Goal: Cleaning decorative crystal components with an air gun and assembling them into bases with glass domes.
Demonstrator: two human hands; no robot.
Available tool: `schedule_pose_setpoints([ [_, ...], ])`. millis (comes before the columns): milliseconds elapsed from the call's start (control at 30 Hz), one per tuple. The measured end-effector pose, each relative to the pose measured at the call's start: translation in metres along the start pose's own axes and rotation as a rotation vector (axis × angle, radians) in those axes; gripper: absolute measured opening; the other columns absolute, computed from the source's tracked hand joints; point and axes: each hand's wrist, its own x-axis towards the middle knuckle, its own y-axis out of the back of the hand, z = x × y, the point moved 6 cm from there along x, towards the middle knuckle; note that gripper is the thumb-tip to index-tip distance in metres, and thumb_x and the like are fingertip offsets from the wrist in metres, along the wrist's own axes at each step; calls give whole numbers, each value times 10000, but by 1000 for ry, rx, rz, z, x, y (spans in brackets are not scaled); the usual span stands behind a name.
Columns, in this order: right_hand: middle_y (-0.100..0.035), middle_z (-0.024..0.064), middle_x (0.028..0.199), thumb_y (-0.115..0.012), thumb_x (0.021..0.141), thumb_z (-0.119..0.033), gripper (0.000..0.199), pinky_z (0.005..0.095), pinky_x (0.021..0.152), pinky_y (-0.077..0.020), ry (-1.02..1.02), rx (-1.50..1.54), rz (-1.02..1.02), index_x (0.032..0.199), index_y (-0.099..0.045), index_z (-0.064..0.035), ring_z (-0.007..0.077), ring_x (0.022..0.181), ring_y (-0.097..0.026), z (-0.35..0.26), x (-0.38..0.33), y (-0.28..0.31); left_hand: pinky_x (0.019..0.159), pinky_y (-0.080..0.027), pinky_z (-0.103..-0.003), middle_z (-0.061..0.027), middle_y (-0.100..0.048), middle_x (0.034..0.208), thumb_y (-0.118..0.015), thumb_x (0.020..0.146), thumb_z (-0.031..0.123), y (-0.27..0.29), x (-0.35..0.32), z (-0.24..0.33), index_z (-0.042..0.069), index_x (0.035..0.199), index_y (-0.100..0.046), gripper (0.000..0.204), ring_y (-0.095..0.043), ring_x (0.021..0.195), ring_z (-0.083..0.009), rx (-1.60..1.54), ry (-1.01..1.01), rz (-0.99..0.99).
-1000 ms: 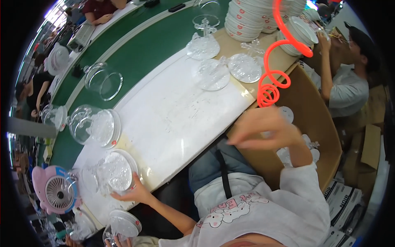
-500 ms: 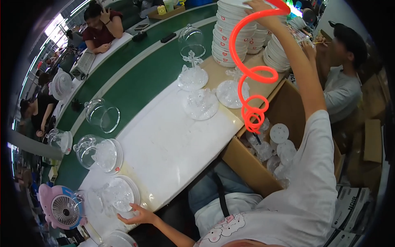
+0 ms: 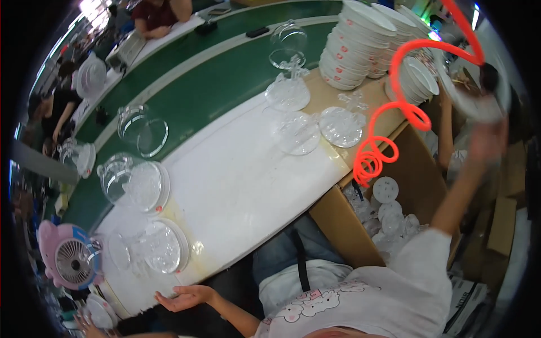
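Observation:
My right hand (image 3: 488, 141) is raised at the far right, smeared by motion, with a white round tray (image 3: 499, 56) in its grip; the tray is blurred too. Palm up, my left hand (image 3: 185, 297) is open and holds nothing, just off the table's near edge. Closest to it lies a clear patterned disc (image 3: 164, 246) on white round trays, with a clear stemmed piece (image 3: 134, 252) beside it. Further back, another clear disc (image 3: 143, 187) rests on a tray next to a clear dome (image 3: 116, 176).
Tall stacks of white trays (image 3: 350, 50) stand at the back right. A red coiled hose (image 3: 414, 115) hangs over a cardboard box (image 3: 344, 231) of clear parts. Several clear discs (image 3: 341, 127) lie nearby. A pink fan (image 3: 70, 256) and another person's hand (image 3: 87, 327) are at left.
My right hand has swung from the tray stacks to the right and nearer, carrying a white tray. My left hand has come away from the clear disc. The view has shifted.

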Motion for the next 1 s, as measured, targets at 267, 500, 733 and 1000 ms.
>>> schedule_pose_setpoints([
  [267,-453,140,970,-366,910,-346,453,343,750,-400,-919,506,-398,1188,-409,9,201,878,-465,5,-302,0,958,-345,-456,-229,-428,1143,-491,834,170,-63,-1,112,-79,1155,-379,422,-444,1090,-341,-729,161,-412],
  [500,-553,76,1075,-433,893,-177,257,329,895,-390,-1528,405,-742,1101,-477,-34,174,1029,-512,136,-394,-181,1013,-211,-498,-137,-445,1230,-690,709,229,-75,-26,153,59,1214,-471,576,-316,1231,-374,-608,-3,-1169],
  [733,-537,93,1128,-564,826,-148,424,328,796,-435,-352,-651,-1128,1211,-441,-17,206,1003,-531,138,-326,-195,1037,-126,-577,-38,-502,1182,-625,734,46,-95,-61,122,140,1041,-608,322,-335,1243,-307,-517,-253,-1347],
  [1000,-472,163,1136,-605,810,-260,578,328,722,-456,-48,-773,-684,1264,-340,-20,242,1009,-517,156,-234,-192,1045,-112,-554,-161,-332,1371,-589,762,113,-89,-8,121,93,1125,-561,365,-182,1316,-387,-171,-254,-1233],
])
